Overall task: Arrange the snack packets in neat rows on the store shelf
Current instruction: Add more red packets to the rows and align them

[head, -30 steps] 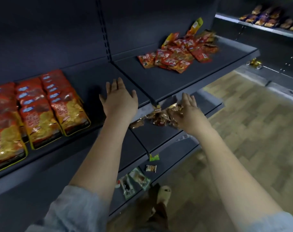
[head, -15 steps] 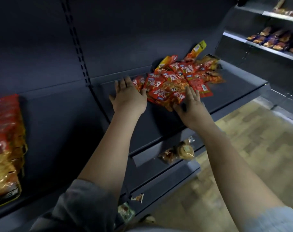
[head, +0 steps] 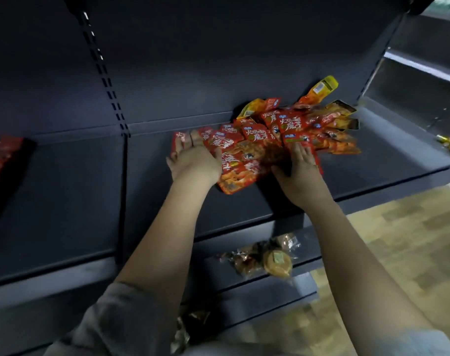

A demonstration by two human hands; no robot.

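Both hands lie flat with straight fingers on a loose heap of red snack packets toward the far right of the dark shelf: the left hand presses its left edge, the right hand its right side. Wrapped pastries sit on the shelf below.

The red packets heaped at centre frame carry large white Chinese characters on their fronts. On the clearest ones, right of centre, the print looks like "火爆" above "魔芋", though blur makes that uncertain. Each has a small blue logo at its top, too small to read. The yellow packet at upper right bears a white label, illegible.
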